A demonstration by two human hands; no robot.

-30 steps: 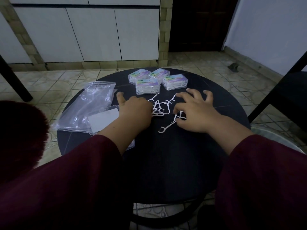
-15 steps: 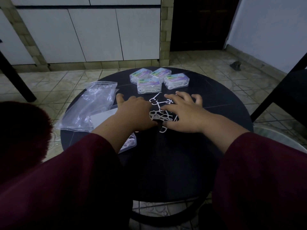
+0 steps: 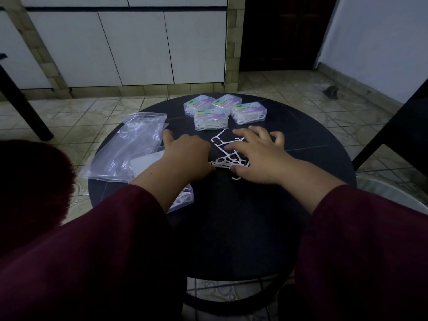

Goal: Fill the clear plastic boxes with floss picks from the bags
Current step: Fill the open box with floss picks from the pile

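Observation:
A loose pile of white floss picks [image 3: 225,155] lies in the middle of the round black table [image 3: 254,228]. My left hand [image 3: 185,156] rests at the pile's left edge, fingers curled under and hidden. My right hand [image 3: 259,156] lies on the pile's right side with spread fingers touching the picks. Several filled clear boxes [image 3: 210,119] with colourful labels stand at the table's far side. An open clear box [image 3: 183,199] holding a few picks peeks out beneath my left forearm. Clear plastic bags [image 3: 129,147] lie at the left.
A white card or lid [image 3: 144,164] lies by the bags. Dark furniture legs stand at the far left [image 3: 20,100] and right [image 3: 393,130]. Tiled floor and white cabinets surround the table. A glass rim [image 3: 393,193] shows at the right.
My right hand has slid left onto the pile, sweeping the scattered picks toward my left hand. The picks now lie bunched between both hands. My left hand has hardly moved.

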